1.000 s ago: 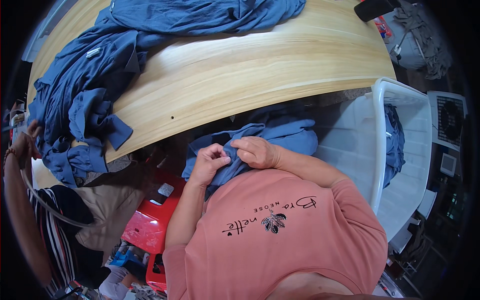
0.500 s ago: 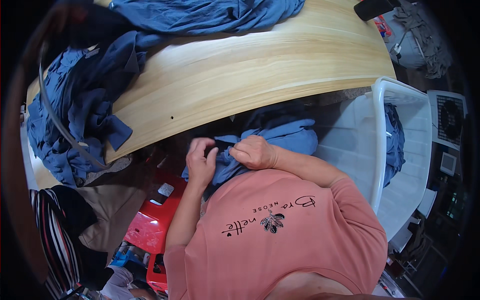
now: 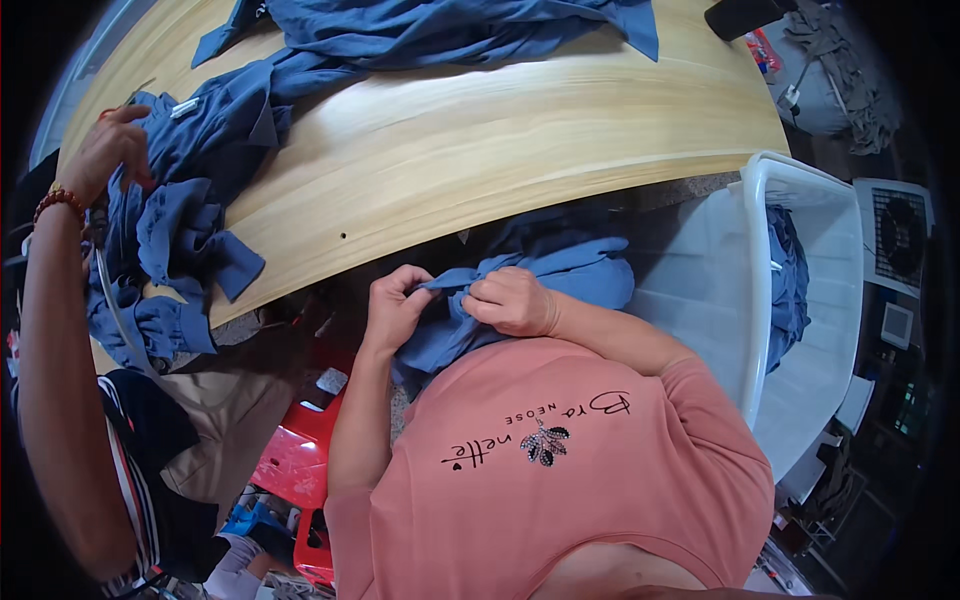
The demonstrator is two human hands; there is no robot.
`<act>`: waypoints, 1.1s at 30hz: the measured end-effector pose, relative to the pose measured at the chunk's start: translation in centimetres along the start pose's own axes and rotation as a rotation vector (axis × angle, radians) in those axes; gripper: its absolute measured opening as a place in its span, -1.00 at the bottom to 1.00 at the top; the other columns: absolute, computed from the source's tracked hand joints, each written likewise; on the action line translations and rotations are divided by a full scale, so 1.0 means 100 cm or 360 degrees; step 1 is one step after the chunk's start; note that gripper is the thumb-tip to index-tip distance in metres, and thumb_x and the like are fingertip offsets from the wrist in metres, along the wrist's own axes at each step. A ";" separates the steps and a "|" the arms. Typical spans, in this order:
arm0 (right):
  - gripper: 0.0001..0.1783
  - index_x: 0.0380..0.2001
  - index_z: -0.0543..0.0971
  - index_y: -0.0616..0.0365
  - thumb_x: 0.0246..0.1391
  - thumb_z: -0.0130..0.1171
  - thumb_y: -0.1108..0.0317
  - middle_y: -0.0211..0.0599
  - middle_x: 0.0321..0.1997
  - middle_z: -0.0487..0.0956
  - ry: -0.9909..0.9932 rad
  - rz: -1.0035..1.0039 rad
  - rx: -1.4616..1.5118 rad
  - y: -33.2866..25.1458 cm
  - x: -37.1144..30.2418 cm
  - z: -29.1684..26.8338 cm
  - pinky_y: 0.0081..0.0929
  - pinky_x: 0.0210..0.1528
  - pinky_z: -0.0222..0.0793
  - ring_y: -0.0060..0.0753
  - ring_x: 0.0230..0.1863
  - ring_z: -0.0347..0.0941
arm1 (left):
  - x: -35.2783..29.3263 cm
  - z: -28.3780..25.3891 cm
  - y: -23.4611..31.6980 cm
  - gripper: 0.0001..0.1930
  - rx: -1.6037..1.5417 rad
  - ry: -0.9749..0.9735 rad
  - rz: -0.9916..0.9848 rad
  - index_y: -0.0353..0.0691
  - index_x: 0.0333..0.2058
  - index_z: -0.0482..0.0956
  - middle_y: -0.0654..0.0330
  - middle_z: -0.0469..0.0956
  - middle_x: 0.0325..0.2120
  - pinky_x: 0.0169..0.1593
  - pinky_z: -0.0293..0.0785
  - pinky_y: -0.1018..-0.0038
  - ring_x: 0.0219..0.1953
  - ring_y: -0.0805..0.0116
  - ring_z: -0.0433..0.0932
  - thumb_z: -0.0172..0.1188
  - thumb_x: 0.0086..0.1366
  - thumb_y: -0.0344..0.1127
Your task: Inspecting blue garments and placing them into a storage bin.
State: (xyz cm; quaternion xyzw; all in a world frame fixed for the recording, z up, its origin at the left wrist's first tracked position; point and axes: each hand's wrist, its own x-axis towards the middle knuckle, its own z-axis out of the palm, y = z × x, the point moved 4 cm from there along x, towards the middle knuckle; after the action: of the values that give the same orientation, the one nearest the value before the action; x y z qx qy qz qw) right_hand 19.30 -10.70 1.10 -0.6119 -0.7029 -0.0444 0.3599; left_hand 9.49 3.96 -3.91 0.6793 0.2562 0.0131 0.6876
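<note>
A blue garment (image 3: 570,272) is bunched in front of my body, just below the table's near edge, and part of it is in shadow. Thumb and fingers of my left hand (image 3: 393,310) pinch a raised edge of the cloth. Close beside it, my right hand (image 3: 512,300) is closed on the same garment, its fingers curled over a fold. The cloth between the two hands is drawn into a short strip. What lies under the right fingers is hidden.
More blue garments (image 3: 440,35) lie across the wooden table (image 3: 480,130). At left a co-worker's hand (image 3: 115,150), with a beaded bracelet, touches a blue pile (image 3: 180,215). A white plastic bin (image 3: 755,300) holding blue cloth stands at right. Red stools (image 3: 298,455) are at lower left.
My left hand, apart from the cloth before, now grips its edge. My right hand has stayed in place. At left, the co-worker's arm has come into clear view over the pile.
</note>
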 end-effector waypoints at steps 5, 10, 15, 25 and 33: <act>-0.78 -0.38 0.49 0.07 -0.24 0.09 0.44 -0.34 -0.46 0.44 -0.0056 0.0123 0.0251 0.003 0.001 0.003 -0.49 -0.60 0.26 -0.40 -0.58 0.40 | -0.002 0.001 0.011 -0.93 0.0027 -0.0040 0.0207 -0.35 -0.42 0.54 0.36 0.50 -0.55 -0.38 0.32 0.67 -0.47 0.65 0.38 0.12 0.14 -0.47; -0.75 -0.40 0.49 0.15 -0.30 0.10 0.47 -0.33 -0.48 0.43 0.0110 0.0049 0.0026 0.002 0.004 0.003 -0.49 -0.60 0.26 -0.39 -0.60 0.38 | 0.001 0.031 -0.001 -0.88 -0.0580 -0.0235 -0.0167 -0.26 -0.49 0.51 0.43 0.43 -0.57 -0.43 0.22 0.71 -0.52 0.73 0.27 0.07 0.22 -0.44; -0.74 -0.41 0.49 0.22 -0.34 0.11 0.47 -0.33 -0.52 0.41 0.0103 0.0041 0.0011 0.004 0.004 0.002 -0.48 -0.60 0.25 -0.39 -0.61 0.36 | -0.002 0.037 -0.011 -0.86 -0.0997 -0.0155 -0.0243 -0.24 -0.53 0.49 0.42 0.43 -0.57 -0.43 0.20 0.73 -0.53 0.72 0.28 0.07 0.22 -0.45; -0.79 -0.44 0.49 0.24 -0.29 0.09 0.47 -0.34 -0.56 0.40 0.0143 0.0021 0.0029 0.000 0.008 -0.005 -0.52 -0.68 0.23 -0.43 -0.69 0.33 | -0.009 0.033 0.004 -0.95 -0.0834 0.0109 -0.0163 -0.35 -0.42 0.57 0.38 0.50 -0.56 -0.46 0.24 0.76 -0.54 0.72 0.34 0.14 0.14 -0.53; -0.79 -0.42 0.46 0.25 -0.26 0.08 0.47 -0.36 -0.58 0.38 0.0121 -0.0096 -0.0017 -0.006 0.011 -0.009 -0.53 -0.70 0.21 -0.49 -0.71 0.31 | -0.009 0.026 0.010 -0.91 -0.0692 0.0087 -0.0073 -0.32 -0.44 0.57 0.43 0.44 -0.63 -0.53 0.18 0.78 -0.60 0.76 0.28 0.17 0.03 -0.59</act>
State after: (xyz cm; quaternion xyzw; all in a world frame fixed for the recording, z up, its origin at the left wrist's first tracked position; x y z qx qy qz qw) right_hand 19.18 -10.42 2.64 -0.5903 -0.7065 -0.0822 0.3816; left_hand 10.02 1.34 -2.83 0.5084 0.2813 0.0709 0.8108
